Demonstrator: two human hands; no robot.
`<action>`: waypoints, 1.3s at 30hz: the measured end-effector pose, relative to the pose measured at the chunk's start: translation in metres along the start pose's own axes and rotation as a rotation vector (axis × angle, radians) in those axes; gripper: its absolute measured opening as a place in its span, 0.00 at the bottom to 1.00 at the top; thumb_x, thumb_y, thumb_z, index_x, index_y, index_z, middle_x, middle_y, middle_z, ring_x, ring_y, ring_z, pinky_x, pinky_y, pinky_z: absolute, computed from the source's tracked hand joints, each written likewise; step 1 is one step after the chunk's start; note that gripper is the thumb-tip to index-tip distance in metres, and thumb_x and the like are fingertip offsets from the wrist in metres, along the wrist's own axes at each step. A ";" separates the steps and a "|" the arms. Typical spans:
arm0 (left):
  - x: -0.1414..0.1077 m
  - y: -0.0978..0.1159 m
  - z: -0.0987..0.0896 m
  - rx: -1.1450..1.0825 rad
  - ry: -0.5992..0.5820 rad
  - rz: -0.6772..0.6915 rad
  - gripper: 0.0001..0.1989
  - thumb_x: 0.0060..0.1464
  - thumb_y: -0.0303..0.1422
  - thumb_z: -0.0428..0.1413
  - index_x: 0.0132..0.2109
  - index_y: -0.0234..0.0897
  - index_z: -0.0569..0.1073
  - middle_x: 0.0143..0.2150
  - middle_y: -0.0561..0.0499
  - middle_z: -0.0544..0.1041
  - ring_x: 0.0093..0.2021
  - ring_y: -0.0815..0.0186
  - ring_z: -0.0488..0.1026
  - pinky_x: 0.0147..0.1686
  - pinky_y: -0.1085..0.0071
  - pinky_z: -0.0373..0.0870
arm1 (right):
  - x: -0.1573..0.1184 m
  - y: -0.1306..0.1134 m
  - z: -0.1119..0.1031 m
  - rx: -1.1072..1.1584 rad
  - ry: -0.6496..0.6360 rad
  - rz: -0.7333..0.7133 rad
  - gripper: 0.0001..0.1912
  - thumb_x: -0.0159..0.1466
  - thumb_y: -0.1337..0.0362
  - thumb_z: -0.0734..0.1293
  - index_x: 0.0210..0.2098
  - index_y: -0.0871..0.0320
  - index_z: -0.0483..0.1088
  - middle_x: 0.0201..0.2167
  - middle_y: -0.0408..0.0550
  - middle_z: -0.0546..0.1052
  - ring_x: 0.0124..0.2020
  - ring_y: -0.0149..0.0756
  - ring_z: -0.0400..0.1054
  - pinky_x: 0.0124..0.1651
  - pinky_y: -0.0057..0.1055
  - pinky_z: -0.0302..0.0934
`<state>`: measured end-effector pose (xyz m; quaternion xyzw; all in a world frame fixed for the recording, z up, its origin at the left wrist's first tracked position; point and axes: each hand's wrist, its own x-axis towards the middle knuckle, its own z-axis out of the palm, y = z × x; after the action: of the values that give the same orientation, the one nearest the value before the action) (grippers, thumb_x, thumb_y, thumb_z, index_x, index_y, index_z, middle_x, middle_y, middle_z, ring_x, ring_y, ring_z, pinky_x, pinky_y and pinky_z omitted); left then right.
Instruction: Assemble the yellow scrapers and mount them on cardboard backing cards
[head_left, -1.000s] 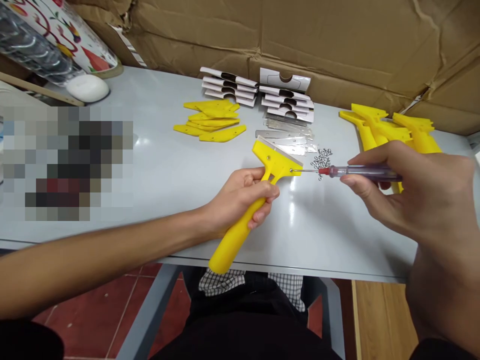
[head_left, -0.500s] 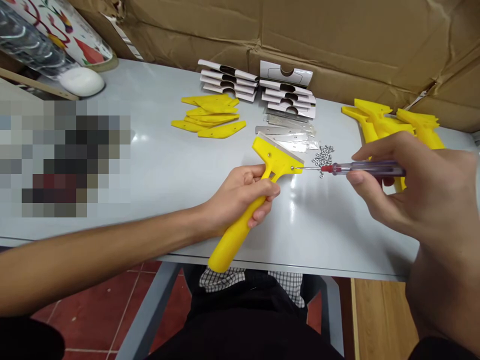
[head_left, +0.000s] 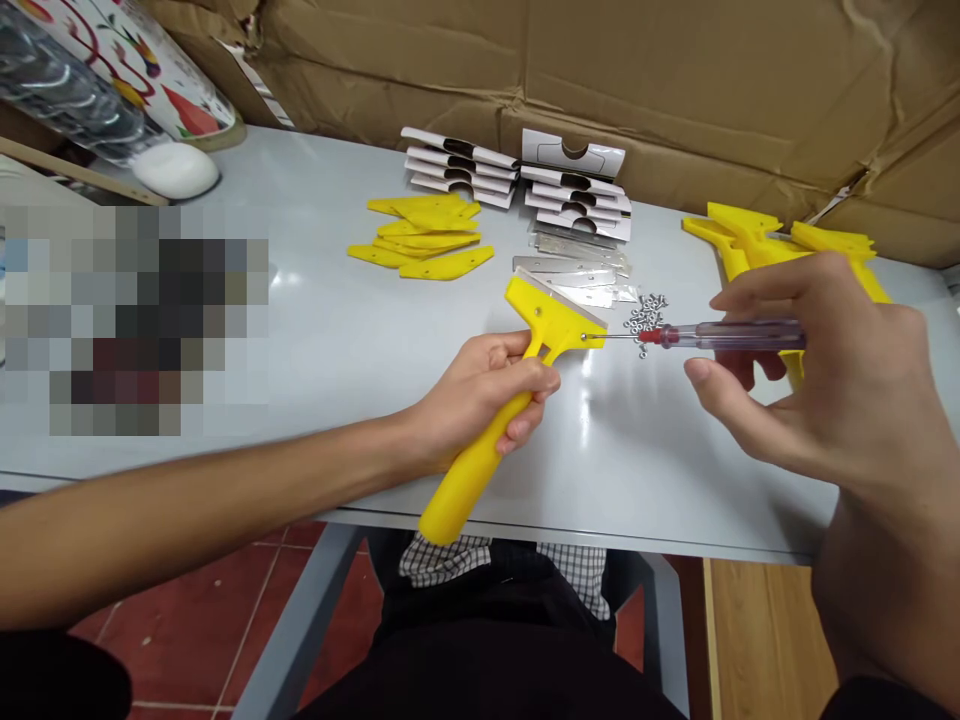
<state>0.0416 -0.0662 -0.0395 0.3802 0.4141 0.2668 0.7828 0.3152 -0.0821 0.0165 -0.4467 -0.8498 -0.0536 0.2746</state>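
Note:
My left hand [head_left: 499, 390] is wrapped round the handle of a yellow scraper [head_left: 461, 495], whose head, with a thin metal blade along its edge, points up and away. A screwdriver [head_left: 731, 335] with a clear purplish handle and red collar lies level in my right hand [head_left: 832, 370]. Its tip touches the screw [head_left: 583, 337] at the head's right end. My right thumb stands apart from the handle, while the handle's rear end rests within the hand. Just beyond the screwdriver's shaft is a small heap of screws and nuts [head_left: 646, 312].
Flat yellow plates [head_left: 446, 264] and metal blades [head_left: 566, 275] lie behind the scraper. Folded white cards [head_left: 574, 158] stand before a cardboard wall [head_left: 637, 80]. More yellow scraper handles [head_left: 750, 245] are at the right. A bottle with a white cap [head_left: 176, 172] lies at the far left.
My right thumb has come off the screwdriver handle and the fingers have loosened. The scraper and the screwdriver's tip have hardly moved. The view has shifted slightly.

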 end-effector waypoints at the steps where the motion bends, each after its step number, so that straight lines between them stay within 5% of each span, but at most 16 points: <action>1: 0.000 0.000 0.000 -0.002 0.002 0.001 0.08 0.54 0.31 0.62 0.32 0.40 0.69 0.14 0.59 0.67 0.11 0.75 0.58 0.12 0.79 0.58 | 0.000 0.001 0.000 0.019 -0.012 -0.004 0.16 0.61 0.60 0.74 0.47 0.52 0.71 0.35 0.36 0.83 0.24 0.31 0.77 0.26 0.30 0.63; 7: 0.000 0.000 0.000 -0.003 0.001 -0.002 0.08 0.55 0.31 0.62 0.33 0.40 0.69 0.14 0.60 0.66 0.11 0.75 0.57 0.12 0.79 0.58 | -0.001 0.006 0.002 -0.156 0.053 -0.045 0.13 0.70 0.49 0.73 0.39 0.50 0.71 0.20 0.32 0.72 0.19 0.33 0.70 0.24 0.33 0.56; 13: 0.000 -0.001 -0.001 0.011 -0.002 -0.004 0.08 0.54 0.32 0.62 0.34 0.40 0.69 0.15 0.60 0.67 0.11 0.75 0.57 0.12 0.79 0.58 | -0.001 -0.001 -0.001 -0.034 -0.040 0.054 0.08 0.69 0.55 0.70 0.46 0.48 0.71 0.35 0.39 0.83 0.24 0.36 0.76 0.27 0.35 0.64; 18: 0.000 -0.001 0.000 0.010 -0.003 -0.002 0.07 0.54 0.32 0.62 0.34 0.40 0.70 0.15 0.60 0.67 0.11 0.75 0.57 0.12 0.79 0.58 | 0.000 0.002 0.002 -0.157 0.080 -0.047 0.12 0.71 0.51 0.73 0.38 0.49 0.72 0.19 0.33 0.72 0.19 0.34 0.70 0.24 0.35 0.55; 24: -0.001 0.001 0.000 0.012 -0.007 -0.006 0.07 0.55 0.31 0.62 0.33 0.40 0.70 0.14 0.60 0.66 0.11 0.75 0.57 0.12 0.79 0.58 | 0.000 -0.001 0.000 -0.038 -0.008 -0.001 0.08 0.69 0.55 0.72 0.44 0.49 0.70 0.30 0.36 0.80 0.22 0.34 0.74 0.26 0.34 0.62; 29: 0.000 0.001 0.000 0.009 -0.006 -0.011 0.07 0.54 0.31 0.62 0.34 0.40 0.70 0.14 0.60 0.66 0.11 0.75 0.57 0.12 0.79 0.58 | -0.001 -0.001 0.000 -0.156 0.040 -0.026 0.07 0.71 0.54 0.72 0.40 0.48 0.72 0.18 0.32 0.69 0.19 0.35 0.69 0.25 0.35 0.55; 35: -0.001 0.000 -0.001 0.004 -0.004 -0.013 0.07 0.55 0.31 0.62 0.34 0.40 0.70 0.14 0.60 0.67 0.11 0.75 0.57 0.11 0.80 0.58 | 0.000 -0.005 -0.003 -0.008 -0.030 -0.026 0.08 0.66 0.61 0.72 0.43 0.52 0.72 0.27 0.34 0.78 0.21 0.30 0.72 0.26 0.30 0.59; 39: -0.001 0.000 0.000 0.012 -0.009 -0.001 0.08 0.55 0.30 0.63 0.34 0.39 0.70 0.14 0.60 0.67 0.11 0.75 0.58 0.12 0.80 0.59 | 0.001 -0.005 -0.003 -0.128 0.028 -0.047 0.08 0.73 0.58 0.72 0.39 0.52 0.73 0.19 0.34 0.72 0.19 0.31 0.68 0.25 0.32 0.54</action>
<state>0.0408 -0.0667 -0.0390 0.3860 0.4125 0.2623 0.7823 0.3118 -0.0851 0.0202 -0.4424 -0.8509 -0.1205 0.2563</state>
